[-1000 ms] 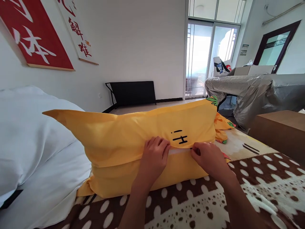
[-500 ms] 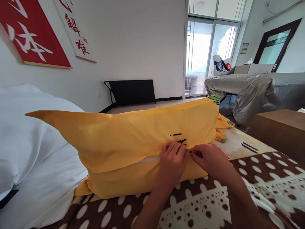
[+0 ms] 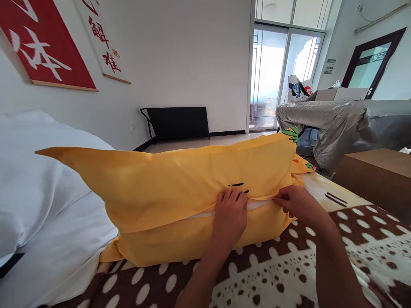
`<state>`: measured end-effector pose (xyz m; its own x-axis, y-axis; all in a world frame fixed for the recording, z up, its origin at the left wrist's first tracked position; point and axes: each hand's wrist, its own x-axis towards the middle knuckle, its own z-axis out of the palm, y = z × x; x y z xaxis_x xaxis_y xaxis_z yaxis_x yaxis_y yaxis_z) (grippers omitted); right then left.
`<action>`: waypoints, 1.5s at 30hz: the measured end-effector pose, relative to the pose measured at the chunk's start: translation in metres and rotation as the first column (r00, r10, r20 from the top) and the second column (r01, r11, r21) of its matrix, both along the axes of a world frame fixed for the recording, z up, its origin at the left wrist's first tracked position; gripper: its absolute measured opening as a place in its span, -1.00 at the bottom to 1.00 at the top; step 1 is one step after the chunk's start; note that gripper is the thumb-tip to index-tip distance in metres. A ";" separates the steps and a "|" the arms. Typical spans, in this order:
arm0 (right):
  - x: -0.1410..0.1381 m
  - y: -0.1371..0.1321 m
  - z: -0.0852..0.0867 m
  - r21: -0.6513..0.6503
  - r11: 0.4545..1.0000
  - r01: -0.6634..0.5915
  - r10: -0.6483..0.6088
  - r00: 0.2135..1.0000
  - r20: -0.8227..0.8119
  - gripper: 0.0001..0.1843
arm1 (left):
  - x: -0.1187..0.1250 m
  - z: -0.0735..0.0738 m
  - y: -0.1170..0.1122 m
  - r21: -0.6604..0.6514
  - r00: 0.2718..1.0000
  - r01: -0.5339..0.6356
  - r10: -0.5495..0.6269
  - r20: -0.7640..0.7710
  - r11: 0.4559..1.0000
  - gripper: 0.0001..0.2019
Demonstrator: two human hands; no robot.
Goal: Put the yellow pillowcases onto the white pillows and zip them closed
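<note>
A yellow pillowcase point(image 3: 154, 184) with a black printed mark and a green leaf corner stands on its long side before me. Through the long slit across its face, a strip of white pillow point(image 3: 257, 204) shows. My left hand point(image 3: 229, 216) is closed on the slit's upper edge near the middle, fingers curled over the cloth. Farther right along that same edge, my right hand point(image 3: 297, 203) pinches the fabric between thumb and forefinger. The cloth is drawn taut between both hands. An unfilled pointed corner sticks out at the upper left.
Under the pillow lies a brown-and-cream spotted blanket point(image 3: 257, 278). White bedding point(image 3: 54, 192) is heaped at left. More orange cloth point(image 3: 303, 164) lies behind the pillow's right end. A cardboard box point(image 3: 379, 184) and a plastic-covered table point(image 3: 340, 115) stand at right.
My right hand has slid right along the slit's edge, away from my left hand. More white pillow shows between them. The left hand has barely shifted.
</note>
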<state>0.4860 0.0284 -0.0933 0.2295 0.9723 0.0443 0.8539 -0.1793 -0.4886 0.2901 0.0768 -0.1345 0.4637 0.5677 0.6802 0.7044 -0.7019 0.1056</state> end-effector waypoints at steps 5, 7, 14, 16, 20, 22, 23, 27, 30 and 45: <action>-0.004 -0.002 0.001 0.026 0.999 0.028 -0.030 0.996 0.087 -0.77 | -0.001 0.003 -0.001 -0.014 1.000 0.026 -0.026 -0.012 1.000 -0.83; -0.003 -0.003 0.001 0.073 0.996 0.041 -0.050 0.991 0.124 -0.76 | -0.002 0.005 -0.001 -0.026 0.999 0.038 -0.038 0.003 0.999 -0.82; 0.026 0.010 -0.010 0.018 0.990 0.143 -0.143 0.988 0.050 -0.79 | -0.004 0.006 -0.001 -0.056 0.994 0.082 -0.078 0.075 0.995 -0.79; 0.035 0.017 -0.016 0.008 0.986 0.167 -0.168 0.986 0.025 -0.80 | -0.003 0.005 0.000 -0.051 0.996 0.075 -0.072 0.059 0.996 -0.78; 0.039 0.022 -0.021 -0.003 0.982 0.187 -0.187 0.982 0.023 -0.78 | -0.004 0.005 0.000 -0.042 0.997 0.063 -0.062 0.037 0.997 -0.78; 0.035 0.019 -0.019 -0.002 0.981 0.196 -0.195 0.979 0.061 -0.80 | -0.004 0.005 0.000 -0.048 0.997 0.066 -0.064 0.045 0.997 -0.77; 0.033 0.017 -0.018 -0.003 0.981 0.193 -0.192 0.977 0.090 -0.81 | -0.005 0.006 -0.001 -0.048 0.997 0.068 -0.066 0.049 0.997 -0.76; 0.026 0.011 -0.014 0.018 0.980 0.199 -0.198 0.956 0.216 -0.81 | -0.005 0.006 -0.001 -0.045 0.996 0.072 -0.070 0.052 0.996 -0.76; 0.024 0.010 -0.013 0.047 0.973 0.227 -0.231 0.941 0.247 -0.82 | -0.004 0.006 0.000 -0.045 0.996 0.073 -0.070 0.052 0.996 -0.76; 0.010 0.033 -0.020 0.156 0.944 0.291 -0.311 0.942 0.124 -0.74 | -0.004 0.004 0.000 0.030 0.991 0.108 -0.110 0.081 0.994 -0.78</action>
